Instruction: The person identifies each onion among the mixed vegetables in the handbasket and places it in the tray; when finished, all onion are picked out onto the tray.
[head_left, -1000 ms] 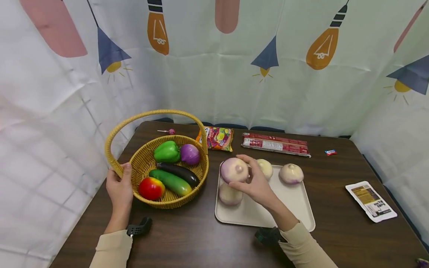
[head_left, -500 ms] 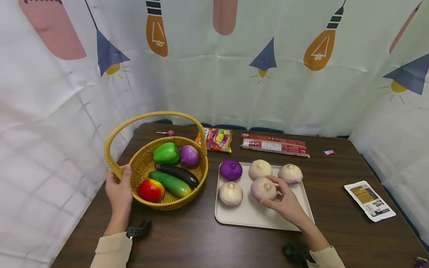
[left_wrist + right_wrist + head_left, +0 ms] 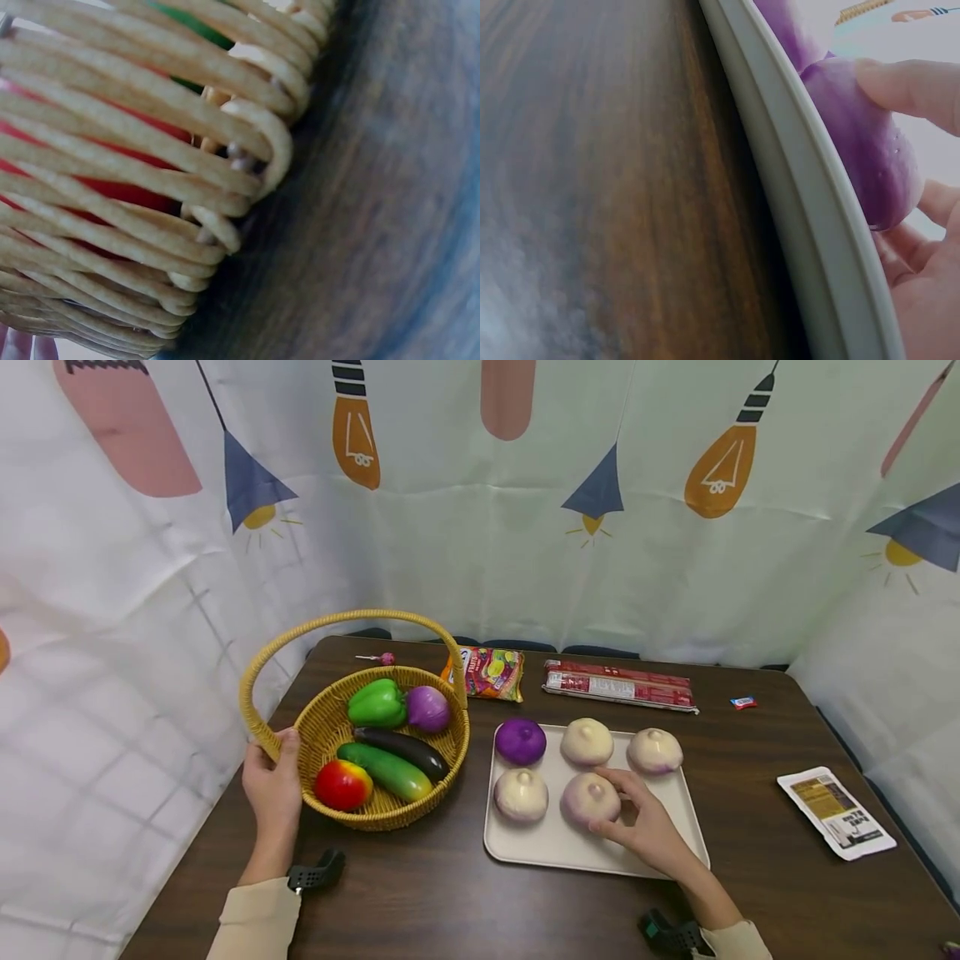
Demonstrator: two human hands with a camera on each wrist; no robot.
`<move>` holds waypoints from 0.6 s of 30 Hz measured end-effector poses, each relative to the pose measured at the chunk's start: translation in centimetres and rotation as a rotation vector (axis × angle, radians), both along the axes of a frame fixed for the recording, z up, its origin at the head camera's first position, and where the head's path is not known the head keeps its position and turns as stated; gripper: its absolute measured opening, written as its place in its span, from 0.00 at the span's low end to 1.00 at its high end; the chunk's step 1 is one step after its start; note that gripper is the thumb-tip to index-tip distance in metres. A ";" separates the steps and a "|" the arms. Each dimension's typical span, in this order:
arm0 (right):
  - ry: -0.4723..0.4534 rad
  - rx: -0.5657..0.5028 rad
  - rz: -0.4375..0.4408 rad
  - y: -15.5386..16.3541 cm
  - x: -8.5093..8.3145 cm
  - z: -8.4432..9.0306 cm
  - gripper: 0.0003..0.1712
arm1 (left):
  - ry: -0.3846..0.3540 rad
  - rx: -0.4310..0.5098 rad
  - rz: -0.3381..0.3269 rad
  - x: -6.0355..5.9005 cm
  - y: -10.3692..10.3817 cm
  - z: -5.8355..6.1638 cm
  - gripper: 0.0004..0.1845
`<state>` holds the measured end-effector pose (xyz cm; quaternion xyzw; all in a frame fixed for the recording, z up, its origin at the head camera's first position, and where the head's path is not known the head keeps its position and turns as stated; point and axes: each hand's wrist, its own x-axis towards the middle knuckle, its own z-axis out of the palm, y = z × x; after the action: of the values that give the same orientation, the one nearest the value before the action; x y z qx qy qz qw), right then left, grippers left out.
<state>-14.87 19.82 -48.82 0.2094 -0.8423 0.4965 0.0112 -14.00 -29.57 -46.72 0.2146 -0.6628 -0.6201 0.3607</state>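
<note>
My left hand [image 3: 272,787] grips the left side of a yellow wicker basket [image 3: 438,793] where its tall handle meets the rim. Inside lie a green bell pepper [image 3: 377,703], a purple onion [image 3: 428,709], an eggplant [image 3: 405,750], a cucumber [image 3: 386,771] and a red-yellow mango-like fruit [image 3: 342,785]. With thumb and fingers, my right hand [image 3: 651,828] holds a purple-and-white turnip [image 3: 587,802] at the front middle of a white tray [image 3: 555,850]. Its purple underside shows in the right wrist view. In the left wrist view, wicker weave [image 3: 150,150] fills much of the picture.
Also on the tray sit a deep purple turnip [image 3: 521,741] and several whitish ones. Behind are a lollipop [image 3: 386,658], a fruit candy bag [image 3: 491,673], a long red packet [image 3: 618,684] and a small candy [image 3: 743,702]. A white pouch [image 3: 836,812] lies right.
My right hand has carried the turnip rightward from above the tray's left side and lowered it to the front middle, uncovering the deep purple turnip. My left hand stays on the basket.
</note>
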 end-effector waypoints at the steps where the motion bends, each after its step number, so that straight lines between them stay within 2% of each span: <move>1: 0.003 0.000 0.002 0.0 0.0 0.0 0.39 | -0.004 0.001 0.002 0.0 0.0 0.0 0.12; 7: 0.015 0.028 -0.007 0.1 -0.2 0.3 0.41 | -0.003 0.004 0.002 0.0 -0.2 -0.1 0.11; 11: 0.061 0.031 -0.054 0.5 0.1 1.5 0.37 | 0.003 0.006 0.004 -0.1 -0.1 -0.1 0.11; 15: 0.150 -0.037 -0.131 -0.2 0.4 3.7 0.26 | -0.003 0.003 0.007 -0.1 0.0 -0.1 0.11; 18: 0.183 -0.156 -0.111 -2.6 0.3 5.3 0.21 | -0.010 -0.010 0.019 0.0 -0.1 -0.2 0.13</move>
<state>-14.53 17.22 -43.49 0.2052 -0.8069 0.5380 0.1316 -14.04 -29.62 -46.87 0.2221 -0.6655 -0.6124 0.3644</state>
